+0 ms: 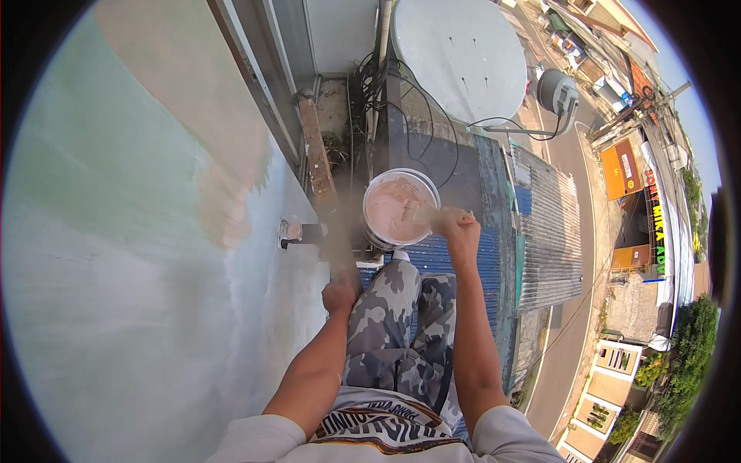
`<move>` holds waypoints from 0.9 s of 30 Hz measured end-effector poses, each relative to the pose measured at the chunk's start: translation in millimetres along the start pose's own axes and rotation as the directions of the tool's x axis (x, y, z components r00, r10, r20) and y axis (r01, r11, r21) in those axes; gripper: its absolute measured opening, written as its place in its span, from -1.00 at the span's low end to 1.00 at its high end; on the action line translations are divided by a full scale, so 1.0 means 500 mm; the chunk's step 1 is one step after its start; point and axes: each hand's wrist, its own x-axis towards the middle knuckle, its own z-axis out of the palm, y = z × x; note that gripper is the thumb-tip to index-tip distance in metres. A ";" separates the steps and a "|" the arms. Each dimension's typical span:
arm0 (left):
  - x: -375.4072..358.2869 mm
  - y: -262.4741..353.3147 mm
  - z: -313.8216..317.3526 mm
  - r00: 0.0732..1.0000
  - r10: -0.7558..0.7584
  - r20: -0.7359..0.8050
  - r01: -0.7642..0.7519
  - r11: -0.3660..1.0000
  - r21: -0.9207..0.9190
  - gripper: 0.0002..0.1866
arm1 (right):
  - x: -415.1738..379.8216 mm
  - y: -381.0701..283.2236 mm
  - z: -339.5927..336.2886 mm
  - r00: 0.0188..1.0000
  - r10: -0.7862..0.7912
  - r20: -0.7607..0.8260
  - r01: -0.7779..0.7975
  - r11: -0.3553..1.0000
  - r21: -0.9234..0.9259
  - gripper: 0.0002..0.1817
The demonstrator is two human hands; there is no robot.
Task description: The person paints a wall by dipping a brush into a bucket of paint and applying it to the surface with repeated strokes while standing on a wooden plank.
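My right hand [457, 225] is closed around a paintbrush [421, 211] whose head dips into a white bucket [386, 235] of pale pink paint, just beyond my camouflage-trousered knees. My left hand [340, 292] grips the near end of a brown wooden plank [315, 150] that runs along the foot of the wall; this end looks blurred. The wall [131, 255] fills the left side, pale green-white with a pink painted patch [193, 92] near the top.
A grey satellite dish [459, 54] and a tangle of black cables [386, 100] sit behind the bucket. A small fitting [290, 230] sticks out of the wall. Blue corrugated roofing [540, 224] lies beneath, with a street [575, 309] and houses far below at right.
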 end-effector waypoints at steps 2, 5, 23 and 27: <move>0.007 -0.001 -0.002 0.999 0.033 0.025 -0.033 0.999 0.009 -0.05 | -0.001 0.019 -0.010 0.999 0.035 -0.028 -0.032 0.993 0.116 -0.70; 0.010 -0.019 -0.005 0.986 0.099 0.131 -0.101 0.995 0.015 -0.05 | -0.010 0.049 -0.035 0.991 0.121 -0.056 -0.098 0.946 0.308 -0.72; -0.017 -0.156 -0.053 0.717 0.171 0.676 0.024 0.963 -0.269 -0.05 | -0.050 0.016 0.108 0.978 0.108 0.181 -0.208 0.632 0.747 -0.73; -0.042 -0.134 -0.081 0.669 0.157 0.727 0.196 0.906 -0.376 -0.02 | -0.078 -0.032 0.226 0.955 0.054 0.293 -0.261 0.630 0.732 -0.73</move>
